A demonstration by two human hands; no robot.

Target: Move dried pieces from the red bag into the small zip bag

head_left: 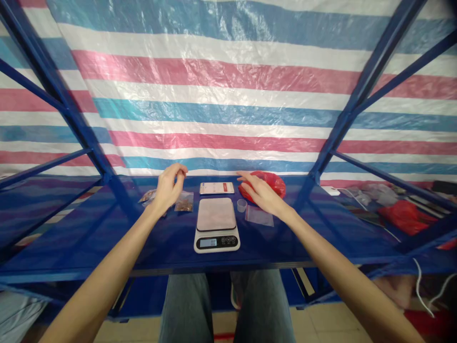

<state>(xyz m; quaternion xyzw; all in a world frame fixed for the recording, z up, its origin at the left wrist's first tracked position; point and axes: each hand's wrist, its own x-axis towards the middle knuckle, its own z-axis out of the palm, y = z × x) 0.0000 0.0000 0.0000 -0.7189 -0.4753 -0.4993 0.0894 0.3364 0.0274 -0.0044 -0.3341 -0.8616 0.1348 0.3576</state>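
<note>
My left hand hovers over the left side of the shelf, its fingers curled in toward the thumb; nothing shows between them. Below it lie a small clear bag of brown bits and another small packet, partly covered by my wrist. My right hand is open, fingers spread, in front of a red plastic bag. A small clear cup and a flat clear zip bag sit close to it. Between my hands stands a white kitchen scale, its display lit, with nothing on its plate.
A lit phone lies behind the scale on the blue shelf. Blue metal posts rise on both sides, with a striped tarp behind. At right are a white charger with a cable and another red bag.
</note>
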